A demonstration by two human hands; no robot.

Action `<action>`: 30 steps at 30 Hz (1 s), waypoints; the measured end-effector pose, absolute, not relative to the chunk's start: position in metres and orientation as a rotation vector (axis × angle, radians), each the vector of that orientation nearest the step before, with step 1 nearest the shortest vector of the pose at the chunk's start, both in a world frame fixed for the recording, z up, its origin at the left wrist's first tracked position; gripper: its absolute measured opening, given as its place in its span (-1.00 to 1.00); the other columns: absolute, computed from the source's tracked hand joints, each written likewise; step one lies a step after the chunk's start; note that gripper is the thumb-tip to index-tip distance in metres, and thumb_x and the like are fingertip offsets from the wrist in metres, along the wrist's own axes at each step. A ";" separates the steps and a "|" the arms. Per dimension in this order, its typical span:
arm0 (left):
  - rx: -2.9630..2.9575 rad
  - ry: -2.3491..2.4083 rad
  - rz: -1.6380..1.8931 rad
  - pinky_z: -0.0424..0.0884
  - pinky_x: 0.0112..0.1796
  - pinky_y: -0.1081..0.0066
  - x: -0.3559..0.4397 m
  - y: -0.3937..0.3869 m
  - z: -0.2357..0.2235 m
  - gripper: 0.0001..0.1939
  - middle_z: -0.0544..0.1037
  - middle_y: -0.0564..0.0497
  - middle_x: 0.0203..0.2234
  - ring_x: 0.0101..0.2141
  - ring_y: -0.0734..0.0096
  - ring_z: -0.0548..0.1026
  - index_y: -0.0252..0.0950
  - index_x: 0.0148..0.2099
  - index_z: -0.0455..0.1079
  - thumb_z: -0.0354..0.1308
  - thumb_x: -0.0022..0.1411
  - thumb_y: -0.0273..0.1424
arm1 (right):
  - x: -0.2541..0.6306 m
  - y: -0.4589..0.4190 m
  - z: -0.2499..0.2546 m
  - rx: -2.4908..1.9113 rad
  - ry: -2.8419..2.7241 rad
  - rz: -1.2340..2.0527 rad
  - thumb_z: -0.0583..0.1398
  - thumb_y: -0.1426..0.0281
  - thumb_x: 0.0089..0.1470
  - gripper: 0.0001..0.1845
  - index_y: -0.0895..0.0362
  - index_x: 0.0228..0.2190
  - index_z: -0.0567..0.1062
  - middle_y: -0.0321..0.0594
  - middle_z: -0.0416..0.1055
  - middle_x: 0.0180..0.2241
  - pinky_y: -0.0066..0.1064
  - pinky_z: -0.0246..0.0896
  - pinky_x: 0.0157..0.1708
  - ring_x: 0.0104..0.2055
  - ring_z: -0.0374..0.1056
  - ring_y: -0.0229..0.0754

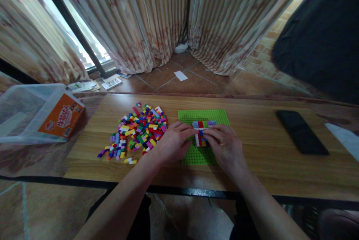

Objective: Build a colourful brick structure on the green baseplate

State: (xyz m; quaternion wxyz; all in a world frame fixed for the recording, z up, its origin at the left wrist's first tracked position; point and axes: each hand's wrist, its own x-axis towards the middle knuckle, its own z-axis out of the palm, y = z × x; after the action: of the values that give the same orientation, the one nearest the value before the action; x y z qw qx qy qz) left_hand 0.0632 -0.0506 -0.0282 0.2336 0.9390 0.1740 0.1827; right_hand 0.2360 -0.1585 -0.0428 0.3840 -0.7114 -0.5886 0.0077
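A green studded baseplate lies on the wooden table in front of me. On it stands a small block of joined toy bricks in red, white, blue, yellow and lilac. My left hand reaches in from the left, its thumb and forefinger closed at the left edge of the bricks. From the right, my right hand pinches at the top of the same bricks, near a pale strip. Both hands' fingers hide part of the block. Whether a separate loose brick is between the fingertips is too small to tell.
Left of the baseplate spreads a pile of loose coloured bricks. A clear plastic box with an orange label stands at the far left. A black phone-like slab and a white paper lie to the right. Curtains hang beyond the table.
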 end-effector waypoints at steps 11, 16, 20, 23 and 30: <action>2.601 0.440 0.489 0.39 -0.05 0.18 0.064 -0.052 -0.028 -0.58 0.57 -0.05 -0.08 -0.11 0.23 0.42 -0.19 0.11 0.46 0.06 0.25 -0.57 | 0.238 -0.158 -0.040 -1.710 -1.272 0.210 0.26 0.37 0.07 -0.88 0.06 -0.32 0.63 -0.16 0.52 -0.28 -0.19 0.36 -0.16 -0.20 0.45 -0.09; 2.635 0.440 0.484 0.37 -0.03 0.17 0.064 -0.053 -0.030 -0.53 0.56 -0.06 -0.09 -0.09 0.24 0.42 -0.18 0.17 0.41 0.04 0.26 -0.57 | 0.240 -0.155 -0.040 -1.715 -1.159 0.258 0.25 0.36 0.03 -0.89 0.09 -0.40 0.60 -0.18 0.51 -0.33 -0.24 0.36 -0.24 -0.29 0.43 -0.13; 2.665 0.431 0.474 0.35 -0.04 0.18 0.064 -0.052 -0.033 -0.52 0.56 -0.04 -0.09 -0.10 0.26 0.42 -0.14 0.18 0.40 0.03 0.27 -0.58 | 0.237 -0.153 -0.038 -1.747 -1.139 0.258 0.24 0.36 0.01 -0.89 0.08 -0.44 0.59 -0.19 0.49 -0.36 -0.27 0.34 -0.28 -0.31 0.41 -0.15; 2.693 0.424 0.479 0.33 -0.04 0.18 0.064 -0.052 -0.035 -0.57 0.56 -0.04 -0.10 -0.10 0.26 0.42 -0.14 0.18 0.41 0.01 0.33 -0.53 | 0.235 -0.152 -0.037 -1.761 -1.109 0.251 0.23 0.37 -0.01 -0.89 0.08 -0.46 0.59 -0.20 0.49 -0.37 -0.27 0.33 -0.28 -0.32 0.40 -0.15; 2.730 0.472 0.483 0.31 -0.07 0.19 0.066 -0.054 -0.034 -0.60 0.57 -0.01 -0.10 -0.12 0.26 0.42 -0.13 0.14 0.44 0.04 0.32 -0.53 | 0.234 -0.150 -0.039 -1.764 -1.094 0.257 0.23 0.37 -0.04 -0.88 0.08 -0.45 0.60 -0.19 0.49 -0.36 -0.25 0.32 -0.24 -0.32 0.39 -0.15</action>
State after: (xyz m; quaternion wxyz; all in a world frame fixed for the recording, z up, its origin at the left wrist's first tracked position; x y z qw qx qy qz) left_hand 0.0663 -0.0542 -0.0340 0.1640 0.9576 0.1657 0.1695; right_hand 0.2337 -0.1499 -0.0393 0.5014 -0.7297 -0.4525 0.1063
